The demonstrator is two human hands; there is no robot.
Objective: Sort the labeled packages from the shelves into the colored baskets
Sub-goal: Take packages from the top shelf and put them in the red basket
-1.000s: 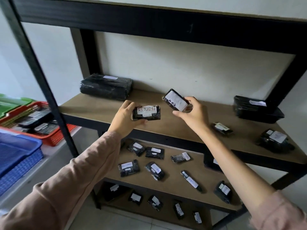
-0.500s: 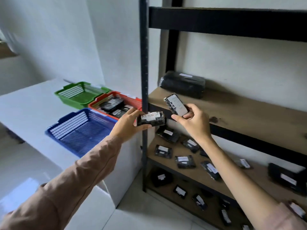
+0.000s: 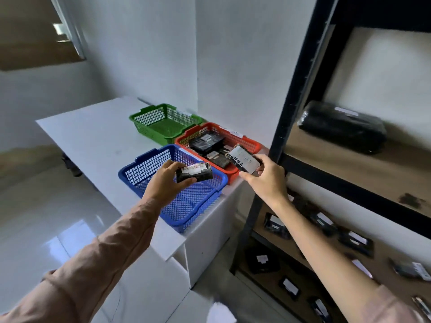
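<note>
My left hand [image 3: 163, 183] grips a small black package with a white label reading RETURN [image 3: 194, 172], held above the blue basket [image 3: 144, 162]. My right hand [image 3: 265, 178] pinches a black package with a white dated label [image 3: 243, 159] over the near corner of the red basket [image 3: 247, 142]. The red basket holds several black labeled packages. Behind it stands the green basket [image 3: 149, 115], with nothing visible inside. All three baskets sit on a white table [image 3: 93, 136].
A black metal shelf frame [image 3: 293, 94] rises right of the baskets. A large black wrapped package [image 3: 342, 127] lies on its upper wooden shelf. Several small labeled packages lie on the lower shelves [image 3: 384, 257]. White walls stand behind the table, glossy floor at left.
My view has swung left from the shelves to the baskets. Both hands carried their packages away from the shelf and now hold them over the blue and red baskets.
</note>
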